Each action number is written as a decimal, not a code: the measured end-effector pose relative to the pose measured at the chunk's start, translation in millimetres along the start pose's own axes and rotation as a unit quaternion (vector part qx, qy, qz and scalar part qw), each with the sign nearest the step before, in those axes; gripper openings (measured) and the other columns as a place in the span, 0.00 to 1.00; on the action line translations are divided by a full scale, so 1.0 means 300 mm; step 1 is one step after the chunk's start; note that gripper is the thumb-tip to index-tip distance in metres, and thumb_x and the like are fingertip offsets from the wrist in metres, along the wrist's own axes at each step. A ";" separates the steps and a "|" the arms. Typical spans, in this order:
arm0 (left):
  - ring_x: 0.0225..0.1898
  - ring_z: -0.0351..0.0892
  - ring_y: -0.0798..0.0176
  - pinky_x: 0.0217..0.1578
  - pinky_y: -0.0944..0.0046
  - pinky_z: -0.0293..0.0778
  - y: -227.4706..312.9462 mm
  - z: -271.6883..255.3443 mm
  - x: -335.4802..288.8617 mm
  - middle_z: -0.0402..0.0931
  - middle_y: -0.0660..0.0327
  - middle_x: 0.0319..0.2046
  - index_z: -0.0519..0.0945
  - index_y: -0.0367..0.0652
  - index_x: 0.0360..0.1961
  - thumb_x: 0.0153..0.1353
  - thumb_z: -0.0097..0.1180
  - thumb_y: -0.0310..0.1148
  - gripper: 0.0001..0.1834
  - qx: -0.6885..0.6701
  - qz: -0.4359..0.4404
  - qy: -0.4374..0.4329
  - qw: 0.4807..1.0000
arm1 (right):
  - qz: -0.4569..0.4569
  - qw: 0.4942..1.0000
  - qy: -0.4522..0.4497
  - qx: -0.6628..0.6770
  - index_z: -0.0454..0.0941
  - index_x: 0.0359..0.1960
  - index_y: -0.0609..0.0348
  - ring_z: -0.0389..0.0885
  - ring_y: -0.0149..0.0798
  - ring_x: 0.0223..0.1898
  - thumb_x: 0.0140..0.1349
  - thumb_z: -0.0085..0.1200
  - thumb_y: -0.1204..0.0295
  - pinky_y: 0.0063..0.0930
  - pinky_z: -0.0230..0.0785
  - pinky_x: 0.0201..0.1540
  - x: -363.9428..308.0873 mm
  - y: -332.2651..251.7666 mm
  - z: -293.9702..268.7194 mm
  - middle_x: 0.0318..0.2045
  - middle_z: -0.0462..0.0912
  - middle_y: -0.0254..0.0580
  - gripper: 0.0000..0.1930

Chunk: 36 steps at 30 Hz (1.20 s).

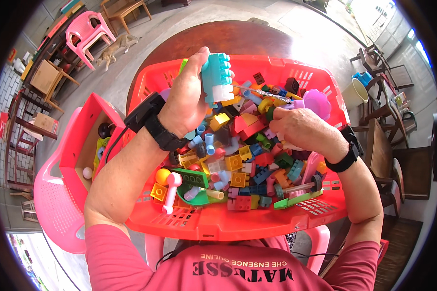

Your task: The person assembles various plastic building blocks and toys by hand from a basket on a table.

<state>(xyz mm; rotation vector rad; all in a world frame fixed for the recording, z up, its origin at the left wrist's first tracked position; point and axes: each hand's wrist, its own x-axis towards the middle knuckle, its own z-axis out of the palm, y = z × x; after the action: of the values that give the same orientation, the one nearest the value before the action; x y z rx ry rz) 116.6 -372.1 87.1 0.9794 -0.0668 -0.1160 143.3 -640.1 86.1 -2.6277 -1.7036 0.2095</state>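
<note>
Left hand (pixel 187 102) grips the teal block (pixel 211 77) aloft, right hand (pixel 303 128) curls over the red basket (pixel 257 226) (holding what, can't tell)!

From my end I can't see most fingers of the left grip (pixel 185 104), hidden behind the turquoise block (pixel 211 72), nor tell whether the right grip (pixel 303 127) pinches anything, its fingertips lost to me among the bricks (pixel 238 179). The red basket (pixel 209 227) hides the near part of the bench (pixel 199 43). The lower edge cuts off the shirt (pixel 179 277); small items (pixel 20 65) at upper left are too tiny for me to name.
</note>
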 end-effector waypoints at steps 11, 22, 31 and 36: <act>0.32 0.79 0.67 0.34 0.65 0.76 0.000 0.038 -0.014 0.79 0.62 0.33 0.77 0.42 0.44 0.67 0.49 0.56 0.25 0.021 0.001 0.038 0.999 | -0.043 0.997 0.010 0.059 0.75 0.38 0.59 0.82 0.47 0.36 0.55 0.57 0.73 0.40 0.75 0.35 0.041 -0.088 0.080 0.33 0.77 0.43 0.09; 0.32 0.80 0.65 0.34 0.63 0.78 0.005 0.026 -0.008 0.79 0.59 0.36 0.71 0.40 0.56 0.66 0.46 0.61 0.34 0.049 -0.022 0.010 0.999 | 0.021 0.998 -0.010 0.066 0.76 0.35 0.63 0.85 0.51 0.32 0.56 0.54 0.71 0.41 0.76 0.32 0.057 -0.146 0.143 0.26 0.83 0.49 0.08; 0.32 0.80 0.65 0.34 0.63 0.78 0.003 0.025 -0.008 0.79 0.60 0.35 0.71 0.41 0.55 0.66 0.46 0.61 0.33 0.053 -0.021 0.011 0.998 | 0.045 0.996 0.003 0.073 0.74 0.35 0.61 0.84 0.52 0.31 0.54 0.56 0.69 0.43 0.76 0.31 0.066 -0.158 0.163 0.27 0.82 0.49 0.10; 0.33 0.80 0.65 0.35 0.63 0.78 0.005 0.023 -0.006 0.79 0.59 0.36 0.71 0.41 0.55 0.66 0.46 0.61 0.33 0.048 -0.031 0.010 0.998 | 0.020 0.998 0.031 0.060 0.75 0.34 0.59 0.84 0.51 0.28 0.54 0.56 0.68 0.43 0.74 0.28 0.069 -0.153 0.171 0.25 0.81 0.47 0.10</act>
<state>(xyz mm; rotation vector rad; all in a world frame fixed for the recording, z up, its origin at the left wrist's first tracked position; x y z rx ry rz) 114.1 -376.6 92.2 1.0786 -0.0231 -0.1609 104.1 -606.1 36.3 -2.5548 -1.5694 0.2213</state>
